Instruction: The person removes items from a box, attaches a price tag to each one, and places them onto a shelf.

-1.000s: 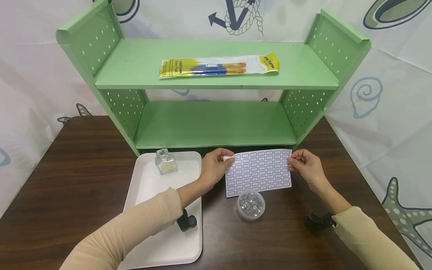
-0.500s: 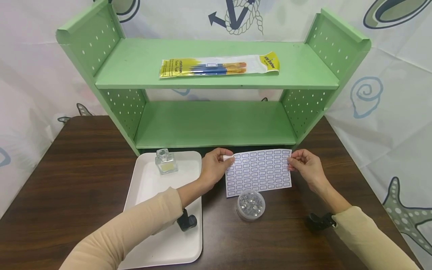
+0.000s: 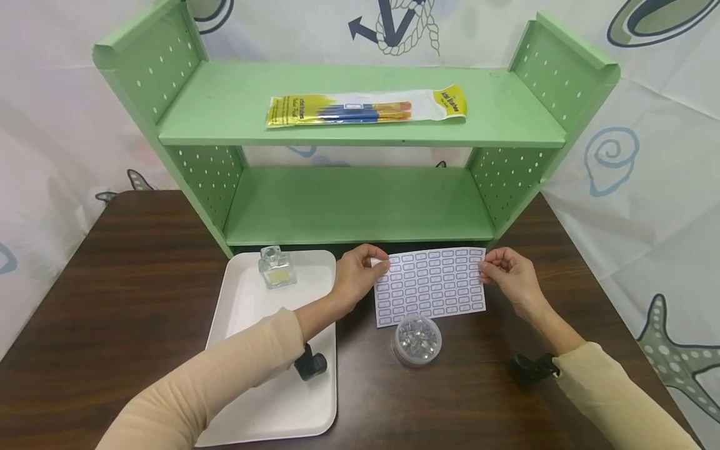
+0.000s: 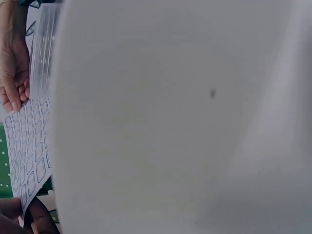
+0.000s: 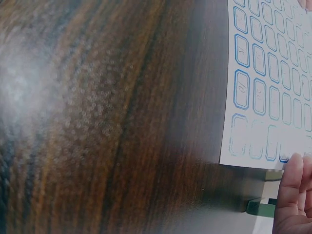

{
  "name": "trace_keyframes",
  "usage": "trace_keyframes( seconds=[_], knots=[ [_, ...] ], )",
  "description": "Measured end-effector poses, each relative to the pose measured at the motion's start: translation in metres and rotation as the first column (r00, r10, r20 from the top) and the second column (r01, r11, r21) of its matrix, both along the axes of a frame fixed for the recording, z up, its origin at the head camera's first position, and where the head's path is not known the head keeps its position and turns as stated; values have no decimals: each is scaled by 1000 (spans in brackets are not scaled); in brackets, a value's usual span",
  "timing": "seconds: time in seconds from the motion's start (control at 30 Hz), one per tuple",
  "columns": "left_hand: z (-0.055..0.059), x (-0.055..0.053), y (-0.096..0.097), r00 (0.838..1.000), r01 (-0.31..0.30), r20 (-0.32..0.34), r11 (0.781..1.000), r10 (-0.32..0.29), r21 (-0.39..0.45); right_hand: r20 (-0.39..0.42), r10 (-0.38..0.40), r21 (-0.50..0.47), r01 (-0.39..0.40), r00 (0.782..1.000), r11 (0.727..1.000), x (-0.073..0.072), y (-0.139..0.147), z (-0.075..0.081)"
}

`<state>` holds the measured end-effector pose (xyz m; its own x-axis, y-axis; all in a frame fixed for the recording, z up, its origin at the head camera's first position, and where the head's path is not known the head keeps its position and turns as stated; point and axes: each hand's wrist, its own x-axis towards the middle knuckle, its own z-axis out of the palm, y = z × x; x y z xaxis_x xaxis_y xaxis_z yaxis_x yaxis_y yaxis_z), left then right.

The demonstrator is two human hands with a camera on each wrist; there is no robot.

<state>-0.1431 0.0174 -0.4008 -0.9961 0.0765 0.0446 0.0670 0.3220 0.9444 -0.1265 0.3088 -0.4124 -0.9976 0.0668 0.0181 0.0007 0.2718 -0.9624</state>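
Note:
A white sheet of blue-bordered labels is stretched between both hands in front of the shelf. My left hand pinches its upper left corner between thumb and fingers. At the right edge, near the top, my right hand pinches it the same way. In the right wrist view, fingers grip the sheet's edge, and small handwritten-looking marks show inside some labels. A round clear tub of shiny clear pieces stands just below the sheet, overlapping its lower edge in the head view.
Left of the sheet lies a white tray with a small square glass bottle at its far end. A green two-tier shelf stands behind, bearing a packet of artist brushes on its upper board. Everything rests on a dark wooden table.
Both hands keep their hold on the label sheet with almost no movement. The whole head view has shifted up very slightly.

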Motion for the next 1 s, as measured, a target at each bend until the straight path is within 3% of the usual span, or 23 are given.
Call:
trace_keyframes(
  seconds=[0.2, 0.4, 0.77, 1.0],
  knots=[
    [2, -2, -2, 1000, 20, 5, 1000, -20, -10, -9, 7, -22, -7, 1000, 1000, -2, 1, -1],
    [5, -2, -3, 1000, 12, -19, 994, -14, -106, -13, 18, -17, -19, 1000, 1000, -2, 3, -1],
    [6, -5, -3, 998, -6, -67, 962, -13, -274, -11, 29, -24, -30, 999, 999, -1, 3, 1],
    [6, -4, -2, 990, -16, -140, 939, -35, -345, -10, 31, -6, -31, 999, 1000, -1, 3, 1]
  ],
)
